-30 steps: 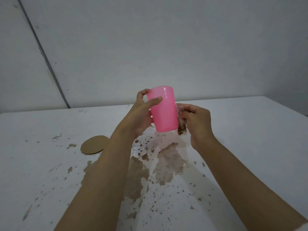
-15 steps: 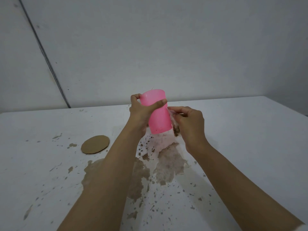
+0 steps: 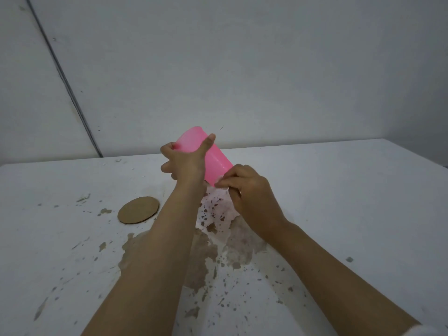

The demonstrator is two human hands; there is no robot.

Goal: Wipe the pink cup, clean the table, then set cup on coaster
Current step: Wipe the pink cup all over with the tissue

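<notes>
My left hand grips the pink cup in the air above the table, and the cup is tilted with one end up to the left and the other down to the right. My right hand pinches a small white tissue against the cup's lower right end; most of the tissue is hidden by the fingers. A round brown coaster lies flat on the white table, left of my left forearm. Brown spill patches and specks cover the table below the hands.
A grey-white wall rises behind the table's far edge, with a dark cable running down it at the left. The table's right edge slants away at the far right. Scattered brown flecks reach towards the near edge.
The cup has tipped from nearly upright to a slant, its top end swinging left. Both hands have sunk a little, and my right hand has slid to the cup's lower end.
</notes>
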